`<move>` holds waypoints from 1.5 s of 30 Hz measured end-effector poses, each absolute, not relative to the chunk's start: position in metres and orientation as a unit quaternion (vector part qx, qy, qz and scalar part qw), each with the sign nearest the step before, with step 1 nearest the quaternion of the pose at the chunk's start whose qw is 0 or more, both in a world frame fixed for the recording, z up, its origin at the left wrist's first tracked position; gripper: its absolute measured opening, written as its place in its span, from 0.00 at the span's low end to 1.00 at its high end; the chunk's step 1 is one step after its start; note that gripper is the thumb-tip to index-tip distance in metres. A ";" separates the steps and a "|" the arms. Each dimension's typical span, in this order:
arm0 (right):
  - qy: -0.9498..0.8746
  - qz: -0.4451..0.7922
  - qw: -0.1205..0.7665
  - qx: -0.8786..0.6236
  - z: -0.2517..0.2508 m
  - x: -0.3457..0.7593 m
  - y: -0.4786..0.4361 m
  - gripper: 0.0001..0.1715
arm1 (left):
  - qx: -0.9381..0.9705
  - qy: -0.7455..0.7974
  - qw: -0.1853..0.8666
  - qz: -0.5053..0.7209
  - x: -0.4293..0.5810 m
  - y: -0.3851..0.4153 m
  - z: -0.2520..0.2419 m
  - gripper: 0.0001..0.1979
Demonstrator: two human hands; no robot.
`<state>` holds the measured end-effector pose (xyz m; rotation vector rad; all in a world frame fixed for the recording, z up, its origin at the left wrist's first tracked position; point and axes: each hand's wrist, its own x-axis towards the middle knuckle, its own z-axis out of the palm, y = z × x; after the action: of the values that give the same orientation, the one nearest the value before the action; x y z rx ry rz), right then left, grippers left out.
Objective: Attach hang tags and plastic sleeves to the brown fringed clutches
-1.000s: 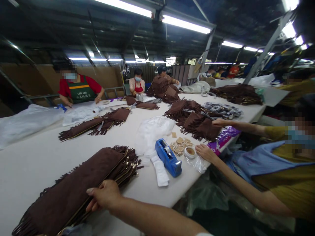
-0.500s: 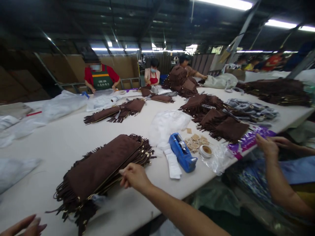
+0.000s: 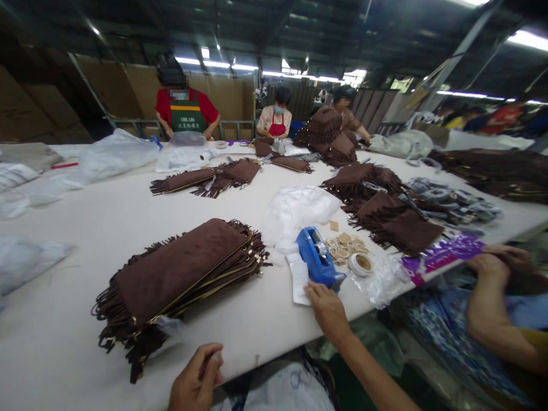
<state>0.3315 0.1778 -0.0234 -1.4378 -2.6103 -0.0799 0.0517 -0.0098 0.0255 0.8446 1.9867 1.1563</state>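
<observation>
My right hand [image 3: 329,311] reaches over the table's near side. Its fingertips pinch the near right edge of a flat white strip [image 3: 298,277], which may be a stack of thin sheets. Right beside those fingers stands a blue tape dispenser [image 3: 319,260]. My left hand [image 3: 197,377] is at the front edge with its fingers curled toward the thumb; nothing shows in it. Beyond it, to the left, lies a thick stack of brown fringed pouches [image 3: 180,265] with gold zips. A small clear plastic piece [image 3: 169,325] sticks out at the stack's near side.
A roll of white tape [image 3: 360,264], tan tags with strings [image 3: 346,248] and crumpled clear plastic [image 3: 383,282] lie right of the dispenser. More brown fringed pouches [image 3: 385,220] are behind. A co-worker's hands [image 3: 496,260] rest near a purple bag [image 3: 445,251]. Other people work across the table.
My right hand has left the pouch stack and moved right to the white strip. My left hand has come right, to the table's front edge. The view has shifted slightly.
</observation>
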 end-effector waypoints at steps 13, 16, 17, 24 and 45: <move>-0.838 0.116 0.198 -0.495 -0.021 0.338 0.184 0.10 | 0.695 0.584 0.266 0.325 0.171 0.153 0.001 0.17; -0.825 0.195 0.199 -0.492 -0.016 0.345 0.184 0.12 | 0.703 0.602 0.249 0.287 0.181 0.164 -0.011 0.12; -0.814 0.218 0.203 -0.499 -0.012 0.348 0.183 0.13 | 0.695 0.613 0.244 0.286 0.182 0.166 -0.014 0.12; -0.707 0.316 0.265 -0.575 0.038 0.361 0.169 0.16 | 0.586 0.641 0.321 0.378 0.174 0.154 -0.005 0.14; -0.956 0.041 0.258 -0.129 0.032 0.217 0.052 0.17 | -0.284 0.474 0.581 0.598 0.064 -0.074 0.030 0.24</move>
<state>0.2173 0.0525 0.0320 -0.3497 -2.5928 0.1120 0.0644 -0.0742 0.0303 -0.6639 1.1068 1.3963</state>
